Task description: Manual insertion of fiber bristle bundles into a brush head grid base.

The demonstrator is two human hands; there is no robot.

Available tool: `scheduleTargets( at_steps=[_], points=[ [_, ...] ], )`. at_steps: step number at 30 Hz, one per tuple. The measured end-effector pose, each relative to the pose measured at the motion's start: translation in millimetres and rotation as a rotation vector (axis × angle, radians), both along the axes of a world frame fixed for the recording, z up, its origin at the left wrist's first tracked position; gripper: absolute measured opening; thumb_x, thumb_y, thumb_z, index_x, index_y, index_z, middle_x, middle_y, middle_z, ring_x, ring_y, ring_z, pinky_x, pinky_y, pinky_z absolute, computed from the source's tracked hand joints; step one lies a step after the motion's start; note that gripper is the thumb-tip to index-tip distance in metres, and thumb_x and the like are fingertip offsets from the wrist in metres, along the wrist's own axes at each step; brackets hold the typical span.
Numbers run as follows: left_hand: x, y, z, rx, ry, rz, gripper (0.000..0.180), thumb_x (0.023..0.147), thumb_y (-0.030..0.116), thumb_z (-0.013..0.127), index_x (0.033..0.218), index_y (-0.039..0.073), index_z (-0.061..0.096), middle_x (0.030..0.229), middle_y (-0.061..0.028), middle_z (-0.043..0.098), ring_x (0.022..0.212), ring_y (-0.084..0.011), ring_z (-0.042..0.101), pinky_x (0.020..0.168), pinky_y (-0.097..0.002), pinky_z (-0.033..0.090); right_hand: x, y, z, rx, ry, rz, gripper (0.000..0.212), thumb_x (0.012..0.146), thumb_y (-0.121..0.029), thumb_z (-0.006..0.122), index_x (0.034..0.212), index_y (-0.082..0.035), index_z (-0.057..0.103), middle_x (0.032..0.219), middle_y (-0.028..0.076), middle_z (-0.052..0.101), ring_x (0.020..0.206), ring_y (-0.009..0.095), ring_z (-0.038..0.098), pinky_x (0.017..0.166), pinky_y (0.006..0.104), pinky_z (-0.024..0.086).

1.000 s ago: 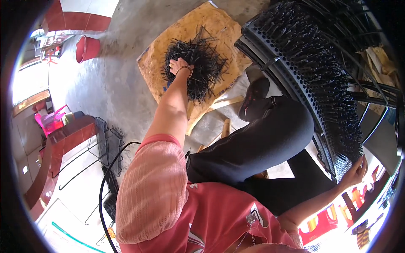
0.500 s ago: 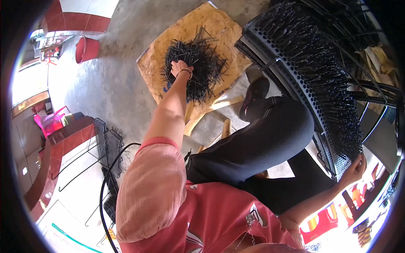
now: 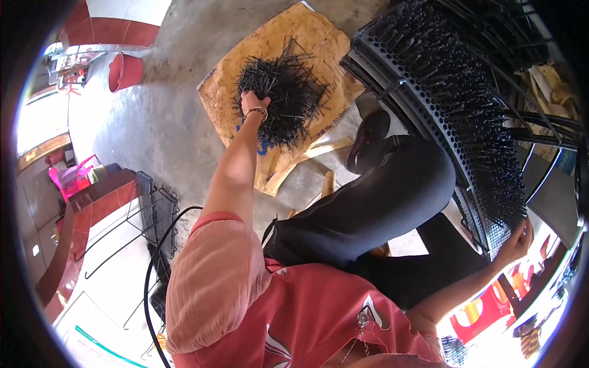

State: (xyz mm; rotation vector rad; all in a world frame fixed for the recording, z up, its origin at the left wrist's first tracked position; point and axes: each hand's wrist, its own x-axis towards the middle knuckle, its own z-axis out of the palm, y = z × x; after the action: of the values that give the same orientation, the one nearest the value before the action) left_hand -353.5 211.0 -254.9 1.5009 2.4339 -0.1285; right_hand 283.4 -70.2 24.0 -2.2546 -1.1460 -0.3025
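A heap of thin black strips lies tangled on a flattened yellow sack low in front of me. My left hand, with a beaded bracelet at the wrist, is at the heap's left edge, its fingers closed into the strips and partly hidden by them. To my right stands a curved black perforated panel, many dark strips sticking out of its holes like bristles. At the panel's near lower end my right hand has its fingers pinched together; what they hold is too small to make out.
A red bucket stands on the concrete floor at the far left. Black wire racks are on the left, with a black cable curving past. My bent leg lies between heap and panel. Red plastic stools are at lower right.
My left hand has drawn slightly back and left, from inside the heap to its edge. My right hand stays by the panel's lower end, barely shifted.
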Motion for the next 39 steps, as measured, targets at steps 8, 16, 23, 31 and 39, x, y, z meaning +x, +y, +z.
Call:
scheduleTargets(
  at_steps=[8,16,23,31,39],
  points=[
    [-43,-27,9,0.275,-0.206,0.034,0.050,0.064,0.032,0.075,0.097,-0.004,0.061,0.099,-0.0179,0.061,0.094,-0.0299,0.059,0.080,-0.0370,0.048,-4,6,0,-0.065,0.020,-0.082,0.020,0.088,-0.013,0.059,0.102,-0.001,0.066,0.097,0.007,0.065,0.078,0.012,0.059,0.066,0.0241,0.047],
    [-57,-27,52,0.721,-1.042,0.395,0.026,0.074,0.018,0.068,0.083,-0.006,0.066,0.081,-0.0082,0.067,0.071,-0.0200,0.062,0.066,-0.0312,0.049,10,-1,-7,-0.084,-0.081,0.063,0.024,0.090,-0.017,0.056,0.103,0.002,0.064,0.100,0.013,0.064,0.090,0.022,0.061,0.080,0.0310,0.047],
    [-39,-12,71,0.724,-1.589,0.911,0.012,0.082,0.014,0.056,0.082,0.002,0.059,0.079,-0.0105,0.062,0.072,-0.0268,0.060,0.070,-0.0394,0.051,11,-5,-5,-0.031,0.012,0.058,0.025,0.089,-0.017,0.058,0.102,0.003,0.064,0.100,0.013,0.064,0.090,0.022,0.061,0.080,0.0309,0.047],
    [-49,1,44,0.521,-1.790,1.030,0.026,0.085,0.031,0.061,0.079,0.006,0.057,0.076,-0.0086,0.061,0.080,-0.0273,0.060,0.079,-0.0458,0.049,13,-9,-6,-0.029,0.021,0.055,0.027,0.088,-0.020,0.060,0.101,0.003,0.064,0.099,0.012,0.064,0.084,0.019,0.061,0.073,0.0281,0.049],
    [-46,10,47,0.445,-1.913,0.868,0.011,0.083,0.012,0.059,0.084,0.002,0.060,0.083,-0.0103,0.063,0.084,-0.0303,0.059,0.084,-0.0472,0.047,-7,-3,12,0.041,0.034,-0.095,0.030,0.088,-0.026,0.060,0.106,-0.002,0.065,0.095,0.010,0.066,0.077,0.014,0.062,0.066,0.0252,0.049]
  ],
)
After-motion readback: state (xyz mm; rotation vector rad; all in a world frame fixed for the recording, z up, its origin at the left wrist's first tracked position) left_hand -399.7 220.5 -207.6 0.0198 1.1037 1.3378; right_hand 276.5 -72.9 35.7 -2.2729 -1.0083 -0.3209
